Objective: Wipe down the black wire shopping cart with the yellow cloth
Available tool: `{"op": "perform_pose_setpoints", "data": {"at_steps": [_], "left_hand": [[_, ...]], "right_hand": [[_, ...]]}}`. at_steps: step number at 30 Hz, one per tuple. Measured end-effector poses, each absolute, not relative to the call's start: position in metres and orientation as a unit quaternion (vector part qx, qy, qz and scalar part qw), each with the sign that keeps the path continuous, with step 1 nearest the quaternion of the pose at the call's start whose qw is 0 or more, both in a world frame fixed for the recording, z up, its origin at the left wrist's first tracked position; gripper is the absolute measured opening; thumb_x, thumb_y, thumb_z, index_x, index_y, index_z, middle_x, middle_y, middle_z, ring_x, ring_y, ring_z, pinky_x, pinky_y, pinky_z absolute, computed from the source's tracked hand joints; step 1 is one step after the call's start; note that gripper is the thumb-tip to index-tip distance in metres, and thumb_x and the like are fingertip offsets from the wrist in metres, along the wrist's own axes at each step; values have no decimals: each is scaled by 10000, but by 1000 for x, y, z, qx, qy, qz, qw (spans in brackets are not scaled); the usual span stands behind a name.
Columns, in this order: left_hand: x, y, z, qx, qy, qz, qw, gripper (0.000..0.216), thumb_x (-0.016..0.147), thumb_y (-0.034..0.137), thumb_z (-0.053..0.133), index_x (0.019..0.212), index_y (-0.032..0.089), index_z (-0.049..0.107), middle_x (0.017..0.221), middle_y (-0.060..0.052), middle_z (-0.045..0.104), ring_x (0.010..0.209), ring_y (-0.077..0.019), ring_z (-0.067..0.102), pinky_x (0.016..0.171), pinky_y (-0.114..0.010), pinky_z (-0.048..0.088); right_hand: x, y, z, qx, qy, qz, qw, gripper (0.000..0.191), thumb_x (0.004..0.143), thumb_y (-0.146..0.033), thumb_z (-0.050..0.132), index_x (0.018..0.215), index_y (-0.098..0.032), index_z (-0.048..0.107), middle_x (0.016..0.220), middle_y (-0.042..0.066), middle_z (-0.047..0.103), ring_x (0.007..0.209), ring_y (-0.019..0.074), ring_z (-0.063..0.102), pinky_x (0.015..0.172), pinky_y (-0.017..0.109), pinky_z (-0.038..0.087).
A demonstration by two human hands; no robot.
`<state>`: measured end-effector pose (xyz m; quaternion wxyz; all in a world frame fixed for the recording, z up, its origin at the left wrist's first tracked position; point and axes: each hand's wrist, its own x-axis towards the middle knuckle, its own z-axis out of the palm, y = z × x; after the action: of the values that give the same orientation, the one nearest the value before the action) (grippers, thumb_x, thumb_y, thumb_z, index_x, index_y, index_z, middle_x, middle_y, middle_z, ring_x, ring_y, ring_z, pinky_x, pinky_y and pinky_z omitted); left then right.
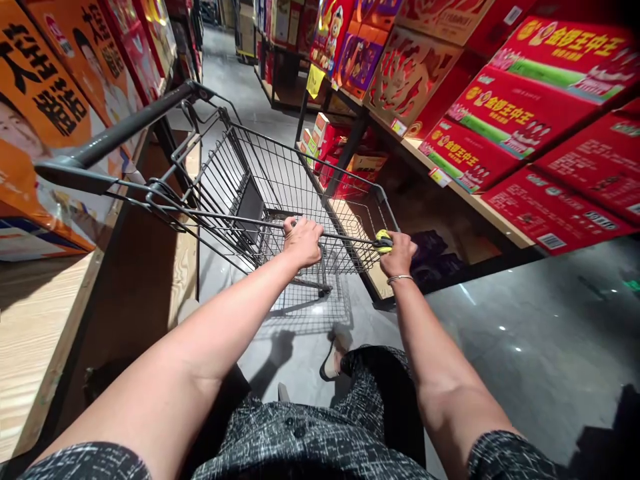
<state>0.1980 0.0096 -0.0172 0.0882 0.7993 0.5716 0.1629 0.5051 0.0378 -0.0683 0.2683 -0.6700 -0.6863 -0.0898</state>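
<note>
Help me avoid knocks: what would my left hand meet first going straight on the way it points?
Your left hand, closed on the near rim of the shopping cart, would probably meet the cart's far wire side first, though depth is hard to judge.

I view through the head camera a gray floor (500, 333) bearing a wire shopping cart (249, 208); at right, a wooden shelf (495, 215) carries stacked red cartons (515, 117); at left, another wooden shelf (40, 327) supports orange boxes (55, 73).

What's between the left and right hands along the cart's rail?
Head view: from left hand, bare rail, then a yellow-black piece at the right hand.
</note>
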Motion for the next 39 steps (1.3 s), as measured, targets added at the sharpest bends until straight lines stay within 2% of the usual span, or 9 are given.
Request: {"op": "perform_pose_setpoints", "data": {"at_steps": [7, 11, 14, 19, 23, 26, 33, 36, 39], "left_hand": [[184, 18, -11, 799, 578, 143, 86, 303, 827, 121, 567, 1085, 240, 669, 1184, -85, 684, 1229, -308, 499, 1105, -542, 194], [183, 20, -9, 798, 580, 136, 88, 285, 839, 131, 569, 1085, 234, 672, 1177, -89, 689, 1226, -313, 504, 1089, -539, 201], [185, 19, -10, 796, 583, 137, 85, 284, 838, 139, 580, 1089, 229, 676, 1166, -90, 690, 1218, -314, 505, 1084, -536, 198], [191, 12, -12, 793, 590, 128, 78, 266, 834, 178, 604, 1086, 239, 662, 1138, -70, 689, 1191, -296, 508, 1085, -530, 192], [199, 4, -14, 791, 595, 126, 67, 271, 819, 190, 619, 1083, 244, 646, 1152, -64, 682, 1197, -293, 501, 1093, -528, 190], [202, 1, -14, 789, 597, 127, 64, 280, 815, 202, 623, 1091, 246, 642, 1165, -63, 679, 1203, -296, 500, 1095, -531, 190], [199, 3, -14, 786, 601, 126, 66, 254, 825, 190, 602, 1065, 261, 646, 1134, -54, 695, 1170, -286, 518, 1075, -532, 208], [199, 2, -14, 785, 603, 124, 68, 254, 827, 189, 599, 1063, 266, 651, 1128, -54, 697, 1162, -285, 518, 1075, -532, 207], [200, 2, -14, 786, 603, 120, 68, 252, 831, 199, 594, 1067, 263, 653, 1124, -59, 695, 1163, -288, 520, 1073, -535, 207]], "right_hand": [[416, 24, -82, -562, -748, -90, 341, 628, 743, -83, 559, 1356, -220, 573, 1316, 131, 567, 1232, 299, 471, 1098, 511, 354], [413, 14, -105, -509, -782, -123, 337, 570, 813, -115, 553, 1362, -265, 585, 1365, 114, 536, 1308, 298, 405, 1131, 506, 347], [417, 6, -147, -529, -794, -109, 280, 541, 836, -107, 534, 1341, -279, 622, 1357, 108, 542, 1322, 302, 381, 1129, 500, 341], [415, -9, -232, -627, -771, 32, 108, 536, 848, -109, 511, 1346, -255, 648, 1416, 127, 538, 1310, 324, 367, 1079, 479, 351], [416, -15, -265, -654, -746, 72, 109, 522, 792, -69, 530, 1266, -212, 695, 1377, 156, 568, 1263, 336, 397, 1015, 492, 394], [428, -11, -253, -632, -753, 50, 176, 498, 763, -51, 543, 1205, -202, 715, 1292, 146, 596, 1191, 315, 431, 1022, 498, 406], [488, 16, -157, -545, -738, -127, 377, 457, 816, -108, 557, 1239, -259, 647, 1271, 117, 532, 1259, 304, 400, 1121, 520, 352], [499, 15, -155, -553, -725, -141, 386, 462, 796, -99, 547, 1223, -255, 627, 1252, 119, 512, 1259, 304, 386, 1117, 518, 357], [496, 5, -186, -604, -719, -90, 331, 522, 692, -40, 517, 1171, -221, 621, 1215, 124, 502, 1209, 295, 392, 1097, 501, 374]]}}
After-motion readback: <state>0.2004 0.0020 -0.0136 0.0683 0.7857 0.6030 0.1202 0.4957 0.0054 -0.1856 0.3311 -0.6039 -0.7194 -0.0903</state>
